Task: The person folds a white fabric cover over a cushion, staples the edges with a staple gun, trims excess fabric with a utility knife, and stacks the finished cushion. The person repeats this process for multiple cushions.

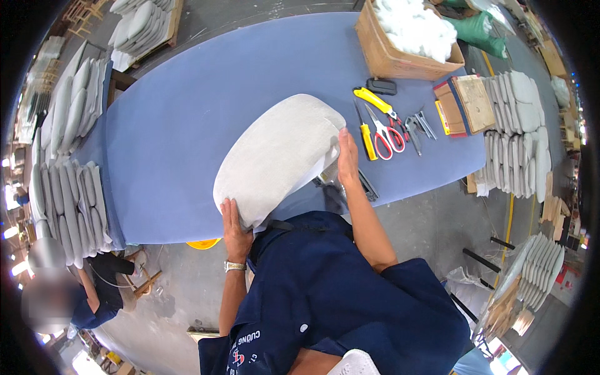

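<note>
A pale grey fabric-covered chair pad, curved and rounded at its ends, is tilted over the near middle of the blue table. My left hand grips its lower left end, fingers on the fabric. At the right end my right hand holds the edge, fingers pointing up along it. A strip of white underside shows along the pad's near edge. Close by my right wrist lies a dark and metal tool, partly hidden by my arm; its kind is hard to make out.
Right of the pad lie red-handled scissors, a yellow-handled screwdriver, a yellow cutter and a black case. A carton of white stuffing stands behind them. Stacked grey pads flank the blue table. Another person is at lower left.
</note>
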`<state>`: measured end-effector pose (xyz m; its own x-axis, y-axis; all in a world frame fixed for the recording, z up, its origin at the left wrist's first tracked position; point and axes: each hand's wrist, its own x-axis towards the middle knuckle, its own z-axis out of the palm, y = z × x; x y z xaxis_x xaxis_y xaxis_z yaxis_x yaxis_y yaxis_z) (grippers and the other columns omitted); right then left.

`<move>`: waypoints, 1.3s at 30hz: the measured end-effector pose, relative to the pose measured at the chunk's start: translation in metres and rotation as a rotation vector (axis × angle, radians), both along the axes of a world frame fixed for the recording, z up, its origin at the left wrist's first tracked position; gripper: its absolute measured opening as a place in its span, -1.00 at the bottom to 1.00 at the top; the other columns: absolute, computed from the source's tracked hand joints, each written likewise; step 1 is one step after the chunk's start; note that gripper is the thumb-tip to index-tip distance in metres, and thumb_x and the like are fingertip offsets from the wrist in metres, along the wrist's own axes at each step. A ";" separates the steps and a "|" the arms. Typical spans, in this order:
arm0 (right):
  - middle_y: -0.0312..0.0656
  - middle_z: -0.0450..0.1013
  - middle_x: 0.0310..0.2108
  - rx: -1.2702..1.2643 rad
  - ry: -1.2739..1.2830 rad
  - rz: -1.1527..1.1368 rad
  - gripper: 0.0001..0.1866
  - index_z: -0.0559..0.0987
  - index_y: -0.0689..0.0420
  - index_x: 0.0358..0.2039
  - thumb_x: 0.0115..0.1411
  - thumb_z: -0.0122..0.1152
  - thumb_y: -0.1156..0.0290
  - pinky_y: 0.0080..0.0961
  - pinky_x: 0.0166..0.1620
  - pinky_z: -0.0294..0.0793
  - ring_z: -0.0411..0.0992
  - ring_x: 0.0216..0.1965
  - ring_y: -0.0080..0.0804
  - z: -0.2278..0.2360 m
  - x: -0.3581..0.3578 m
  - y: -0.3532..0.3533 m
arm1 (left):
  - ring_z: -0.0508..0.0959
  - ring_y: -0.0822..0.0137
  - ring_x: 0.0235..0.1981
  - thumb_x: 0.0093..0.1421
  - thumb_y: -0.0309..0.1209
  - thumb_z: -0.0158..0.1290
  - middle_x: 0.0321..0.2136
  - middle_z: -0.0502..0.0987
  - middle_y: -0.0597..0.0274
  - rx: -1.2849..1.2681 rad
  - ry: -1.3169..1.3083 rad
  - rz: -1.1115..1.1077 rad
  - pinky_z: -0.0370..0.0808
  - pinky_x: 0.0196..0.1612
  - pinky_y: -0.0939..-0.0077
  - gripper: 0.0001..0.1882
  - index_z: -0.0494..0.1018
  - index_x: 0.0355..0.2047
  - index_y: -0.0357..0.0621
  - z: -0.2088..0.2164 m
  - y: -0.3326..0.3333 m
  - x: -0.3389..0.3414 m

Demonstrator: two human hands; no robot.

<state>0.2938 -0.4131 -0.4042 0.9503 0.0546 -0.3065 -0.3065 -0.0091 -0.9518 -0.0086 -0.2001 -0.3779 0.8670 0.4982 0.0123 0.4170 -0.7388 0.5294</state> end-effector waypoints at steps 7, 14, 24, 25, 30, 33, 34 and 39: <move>-0.05 0.42 -0.33 -0.286 -0.354 0.118 -0.59 0.54 0.30 -0.33 0.31 0.31 0.12 -0.28 -0.15 0.36 0.35 -0.28 -0.17 -0.007 0.019 -0.002 | 0.06 -0.21 0.50 -0.07 -0.72 0.24 0.47 0.12 -0.17 -0.035 0.017 0.015 0.14 0.50 0.02 0.05 0.11 0.47 -0.14 0.006 0.002 0.004; 0.00 0.35 -0.35 -0.386 -0.354 0.307 -0.58 0.56 0.28 -0.39 0.34 0.28 0.11 -0.28 -0.22 0.31 0.32 -0.31 -0.17 0.060 0.010 0.001 | 0.19 -0.14 0.46 -0.09 -0.75 0.21 0.43 0.19 -0.20 -0.168 0.100 -0.022 0.24 0.45 0.13 0.04 0.13 0.46 -0.15 0.047 0.022 -0.015; 0.04 0.39 -0.26 -0.456 -0.336 0.558 -0.60 0.59 0.21 -0.32 0.21 0.43 0.09 -0.23 -0.15 0.42 0.43 -0.18 -0.01 0.115 -0.054 -0.028 | 0.15 -0.12 0.48 -0.01 -0.44 0.42 0.46 0.14 -0.19 -0.659 0.445 -0.070 0.19 0.46 0.18 0.14 -0.01 0.51 -0.19 0.123 -0.012 -0.082; 0.03 0.40 -0.25 -0.456 -0.374 0.603 -0.59 0.58 0.20 -0.29 0.17 0.46 0.09 -0.23 -0.14 0.43 0.44 -0.17 0.00 0.121 -0.051 -0.030 | 0.09 -0.12 0.50 0.02 -0.38 0.41 0.47 0.10 -0.18 -0.685 0.410 -0.112 0.13 0.48 0.18 0.14 -0.02 0.51 -0.19 0.124 -0.009 -0.065; 0.03 0.43 -0.13 -0.518 -0.375 0.627 -0.50 0.41 0.17 -0.03 0.06 0.41 0.34 -0.13 -0.02 0.47 0.47 -0.06 0.06 0.119 -0.054 -0.031 | -0.11 -0.06 0.56 0.11 -0.18 0.37 0.54 -0.05 -0.07 -0.559 0.387 -0.273 -0.04 0.51 -0.12 0.12 -0.06 0.54 -0.09 0.112 -0.021 0.023; 0.05 0.49 -0.15 -0.486 -0.358 0.460 -0.59 0.39 0.20 -0.02 0.09 0.23 0.53 -0.17 -0.06 0.52 0.54 -0.10 0.04 0.113 -0.053 -0.034 | -0.11 -0.03 0.57 0.12 -0.17 0.37 0.55 -0.06 -0.03 -0.556 0.335 -0.320 -0.06 0.49 -0.26 0.11 -0.06 0.54 -0.06 0.102 -0.020 0.045; 0.05 0.50 -0.16 -0.465 -0.359 0.383 -0.60 0.39 0.20 -0.02 0.11 0.21 0.56 -0.19 -0.08 0.54 0.56 -0.13 0.03 0.108 -0.053 -0.035 | -0.10 -0.03 0.57 0.13 -0.17 0.36 0.54 -0.05 -0.03 -0.562 0.344 -0.320 -0.05 0.49 -0.22 0.11 -0.05 0.54 -0.06 0.101 -0.019 0.047; 0.00 0.50 -0.20 -0.342 -0.476 0.281 -0.74 0.52 0.20 -0.13 0.17 0.32 0.54 -0.31 -0.15 0.56 0.56 -0.24 -0.17 0.106 -0.043 -0.032 | -0.08 -0.05 0.56 0.16 -0.20 0.33 0.53 -0.02 -0.06 -0.593 0.372 -0.312 -0.01 0.51 -0.03 0.06 -0.03 0.53 -0.10 0.104 -0.013 0.051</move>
<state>0.2511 -0.4447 -0.2980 0.9502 0.2950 0.1005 0.2063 -0.3538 -0.9123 0.0428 -0.2131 -0.2738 0.8633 0.0621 -0.5008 0.4641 -0.4877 0.7395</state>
